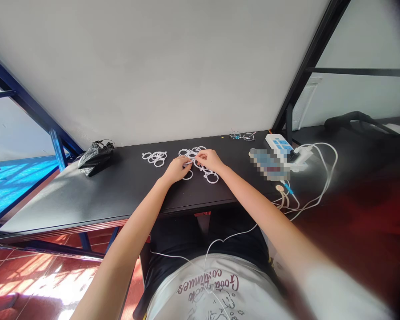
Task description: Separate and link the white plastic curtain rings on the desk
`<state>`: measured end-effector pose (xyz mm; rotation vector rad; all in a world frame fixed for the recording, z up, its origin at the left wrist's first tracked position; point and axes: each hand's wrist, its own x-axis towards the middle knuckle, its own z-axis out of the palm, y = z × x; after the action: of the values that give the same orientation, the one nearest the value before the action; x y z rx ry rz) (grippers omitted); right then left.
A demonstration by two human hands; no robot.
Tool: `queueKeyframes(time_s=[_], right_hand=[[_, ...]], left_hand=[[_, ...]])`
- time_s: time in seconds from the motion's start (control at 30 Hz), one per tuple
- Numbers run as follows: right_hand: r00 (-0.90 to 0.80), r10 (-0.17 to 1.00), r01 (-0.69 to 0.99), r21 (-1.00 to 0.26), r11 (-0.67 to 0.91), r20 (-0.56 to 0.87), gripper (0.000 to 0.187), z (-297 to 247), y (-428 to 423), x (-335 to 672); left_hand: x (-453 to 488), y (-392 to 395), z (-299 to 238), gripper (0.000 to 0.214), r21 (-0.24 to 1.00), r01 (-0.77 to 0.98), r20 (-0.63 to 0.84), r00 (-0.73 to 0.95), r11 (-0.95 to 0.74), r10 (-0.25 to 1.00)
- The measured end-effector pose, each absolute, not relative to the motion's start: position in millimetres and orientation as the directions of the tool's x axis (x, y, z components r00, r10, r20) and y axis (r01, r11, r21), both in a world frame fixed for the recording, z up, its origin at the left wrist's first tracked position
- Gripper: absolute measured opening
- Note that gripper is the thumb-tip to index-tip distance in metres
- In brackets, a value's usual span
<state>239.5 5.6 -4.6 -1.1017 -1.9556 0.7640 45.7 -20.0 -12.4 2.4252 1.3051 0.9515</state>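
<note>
In the head view, several white plastic rings (211,177) lie in a loose pile on the black desk around both hands. My left hand (179,168) is closed at the pile's left side, its fingertips on a white ring. My right hand (209,160) pinches a white ring at the middle of the pile, close to the left fingertips. Fingers partly cover the held pieces, so their exact shape is hard to see. Farther left, a second, smaller cluster of white rings (154,157) rests apart from both hands.
A crumpled black plastic bag (96,158) sits at the desk's left end. Eyeglasses (242,135) lie near the wall. To the right are a white power strip (277,143), a blurred-out phone-like item (270,164) and looping white cables (331,171). The black desk (126,191) meets a pale wall.
</note>
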Motion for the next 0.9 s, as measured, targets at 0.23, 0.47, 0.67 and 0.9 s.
queueKeyframes(time_s=[0.23, 0.47, 0.67, 0.9], right_hand=[[-0.345, 0.88, 0.428, -0.78, 0.457, 0.327, 0.017, -4.1, 5.1, 239.4], [-0.354, 0.877, 0.425, -0.779, 0.46, 0.324, 0.018, -5.2, 5.6, 239.8], [-0.35, 0.879, 0.431, -0.778, 0.457, 0.323, 0.018, -5.0, 6.2, 239.1], [-0.348, 0.886, 0.429, -0.787, 0.442, 0.308, 0.017, -4.2, 5.3, 239.7]], left_hand=[[45.9, -19.8, -11.9, 0.02, 0.462, 0.667, 0.442, 0.399, -0.585, 0.803], [46.5, -20.8, -10.0, 0.021, 0.465, 0.666, 0.432, 0.405, -0.584, 0.806], [46.9, -21.9, -8.7, 0.021, 0.465, 0.669, 0.427, 0.404, -0.579, 0.809], [46.2, -20.1, -10.9, 0.019, 0.462, 0.671, 0.432, 0.401, -0.58, 0.808]])
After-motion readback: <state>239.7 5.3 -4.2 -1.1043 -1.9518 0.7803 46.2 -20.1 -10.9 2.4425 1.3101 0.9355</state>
